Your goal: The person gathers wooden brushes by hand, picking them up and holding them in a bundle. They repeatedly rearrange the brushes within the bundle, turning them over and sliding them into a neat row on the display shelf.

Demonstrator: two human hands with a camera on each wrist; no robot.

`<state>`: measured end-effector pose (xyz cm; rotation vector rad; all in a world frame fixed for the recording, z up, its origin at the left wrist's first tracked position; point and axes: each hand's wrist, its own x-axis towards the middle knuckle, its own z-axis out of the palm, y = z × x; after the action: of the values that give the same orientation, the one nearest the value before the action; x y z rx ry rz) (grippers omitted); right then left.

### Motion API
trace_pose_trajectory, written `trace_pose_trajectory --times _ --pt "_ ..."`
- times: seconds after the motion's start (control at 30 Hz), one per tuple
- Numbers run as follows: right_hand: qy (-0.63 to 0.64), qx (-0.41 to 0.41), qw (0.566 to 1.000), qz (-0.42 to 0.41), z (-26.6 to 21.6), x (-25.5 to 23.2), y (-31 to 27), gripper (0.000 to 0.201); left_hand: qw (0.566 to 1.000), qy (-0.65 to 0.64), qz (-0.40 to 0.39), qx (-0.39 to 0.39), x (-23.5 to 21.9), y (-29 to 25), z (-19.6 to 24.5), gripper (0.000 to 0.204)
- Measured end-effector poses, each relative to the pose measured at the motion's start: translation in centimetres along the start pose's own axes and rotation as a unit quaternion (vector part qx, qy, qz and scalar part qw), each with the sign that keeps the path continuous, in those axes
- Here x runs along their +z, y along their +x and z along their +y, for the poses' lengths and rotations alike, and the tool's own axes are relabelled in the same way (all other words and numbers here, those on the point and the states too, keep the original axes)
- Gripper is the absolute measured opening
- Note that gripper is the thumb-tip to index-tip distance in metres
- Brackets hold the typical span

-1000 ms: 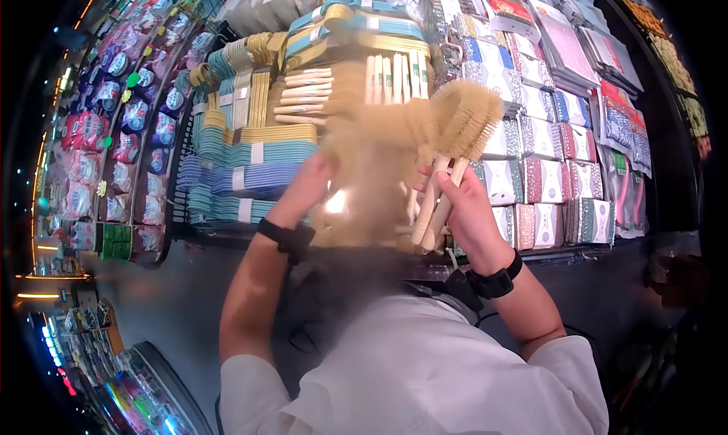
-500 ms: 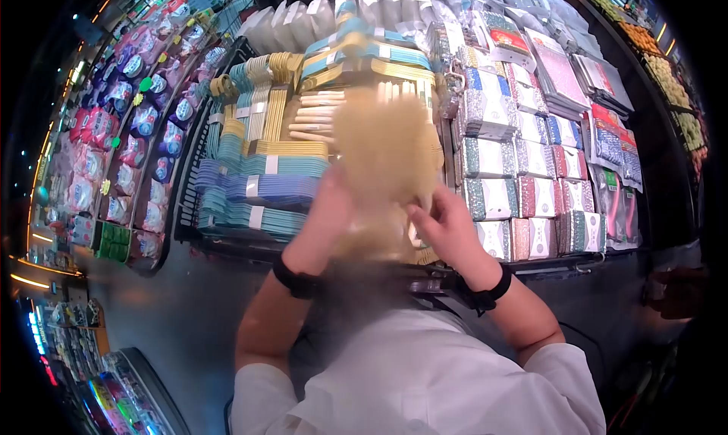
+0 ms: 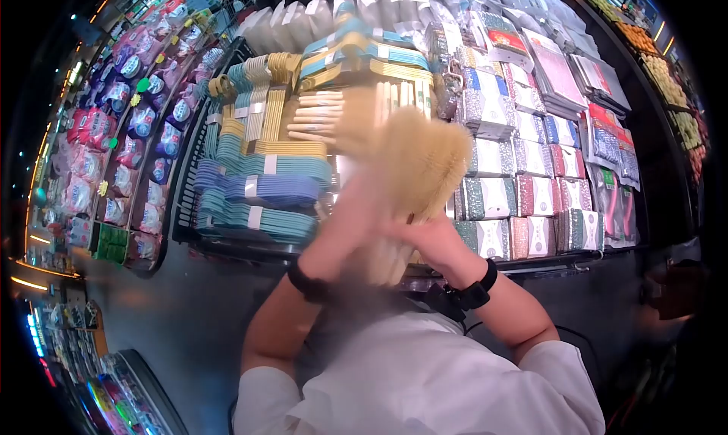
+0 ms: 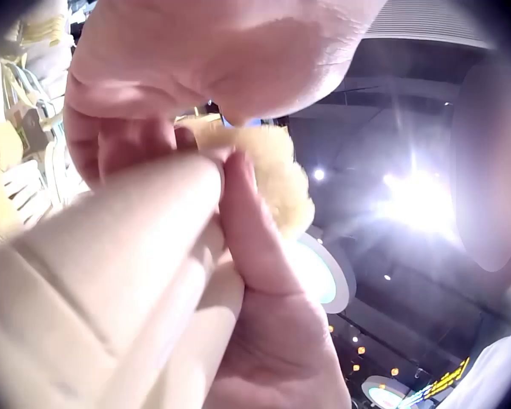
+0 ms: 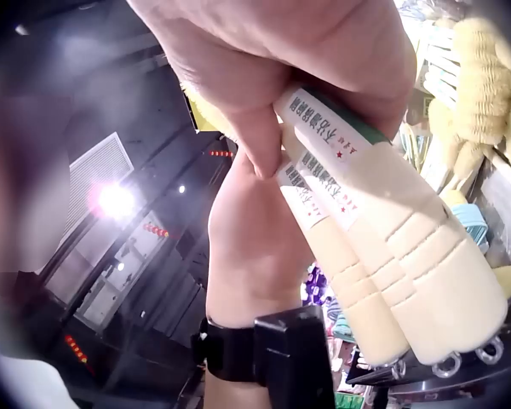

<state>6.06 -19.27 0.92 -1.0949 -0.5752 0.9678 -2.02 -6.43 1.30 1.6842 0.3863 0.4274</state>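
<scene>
A bunch of pot brushes with fluffy tan bristle heads is held in front of the body, heads up and away. Their pale handles bear white and green labels and end in metal hanging rings. My right hand grips the handles close below the heads, its fingers curled round the labelled part in the right wrist view. My left hand, blurred in the head view, meets it from the other side. In the left wrist view the left fingers curl over the handles, and the right thumb lies along them.
More brushes with pale handles lie in the display bin beyond. Blue and yellow hangers are stacked at left, banded packs of patterned cloths at right. A rack of bagged goods stands far left. The bin's dark front edge runs before the body.
The right hand has come left from the bin's right side with its brushes. The left hand has moved in toward it, and both now meet at the handles, lower and nearer the body.
</scene>
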Motion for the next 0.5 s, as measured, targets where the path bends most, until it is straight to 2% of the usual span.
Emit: trace_pose_trajectory --times 0.03,0.1,0.17,0.23,0.27,0.3,0.33,0.37,0.47,0.5 --pt "0.036 0.022 0.999 0.009 -0.5 0.0 -0.1 0.044 0.997 0.063 -0.031 0.011 -0.6 -0.1 1.5 0.037" --pt "0.052 0.002 0.998 0.039 1.0 -2.8 0.2 0.046 0.985 0.145 -0.077 -0.047 -2.5 -0.8 1.5 0.037" --pt "0.075 0.003 0.995 0.059 1.4 -5.0 0.1 0.046 0.96 0.179 -0.11 -0.184 -5.3 -1.8 -0.3 0.038" --pt "0.106 0.024 0.992 0.065 0.9 -6.0 -0.2 0.044 0.933 0.29 -0.142 -0.158 -7.9 -1.5 -4.5 0.037" --pt "0.102 0.033 0.992 0.067 0.9 -6.1 -0.4 0.042 0.909 0.314 -0.185 -0.203 -8.0 -0.9 -3.9 0.036" --pt "0.106 0.033 0.991 0.072 1.3 -6.2 -0.6 0.043 0.913 0.323 -0.178 -0.175 -8.2 -0.8 -5.1 0.036" --pt "0.109 0.032 0.991 0.075 1.6 -6.3 -0.7 0.043 0.893 0.357 -0.22 -0.164 -8.9 -0.6 -7.1 0.037" --pt "0.112 0.028 0.99 0.076 1.8 -6.4 -0.7 0.044 0.871 0.389 -0.26 -0.15 -9.1 -0.2 -8.3 0.038" --pt "0.085 0.022 0.992 0.091 2.4 -6.5 -1.0 0.045 0.77 0.475 -0.375 -0.204 -8.7 0.2 -10.8 0.043" --pt "0.08 0.028 0.992 0.098 2.5 -6.6 -1.1 0.045 0.781 0.471 -0.37 -0.177 -8.5 0.3 -11.6 0.045"
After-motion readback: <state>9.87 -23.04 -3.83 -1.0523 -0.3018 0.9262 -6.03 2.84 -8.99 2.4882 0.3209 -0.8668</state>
